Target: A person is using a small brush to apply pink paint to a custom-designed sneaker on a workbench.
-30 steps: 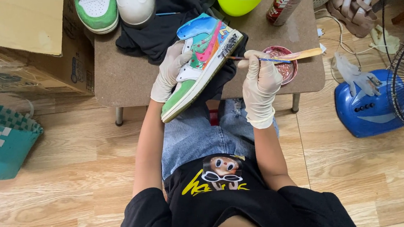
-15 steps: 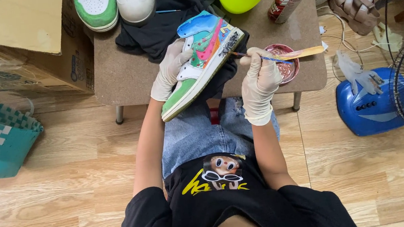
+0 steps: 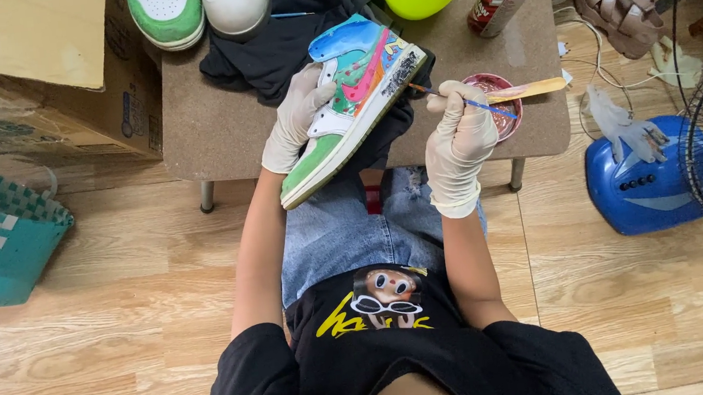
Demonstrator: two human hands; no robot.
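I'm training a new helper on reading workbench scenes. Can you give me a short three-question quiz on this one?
1. True or false: the left hand holds the painted sneaker.
2. What does the right hand hold? A) spray can B) thin brush C) green bowl
3. Which thing lies just beyond the right hand on the low table?

Key: 1 true. 2 B, the thin brush. 3 The small paint dish.

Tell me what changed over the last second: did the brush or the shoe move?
The right hand has brought the brush from over the paint dish to the shoe, its tip now at the heel edge. The left hand holds the shoe tilted as before; dish and table unchanged.
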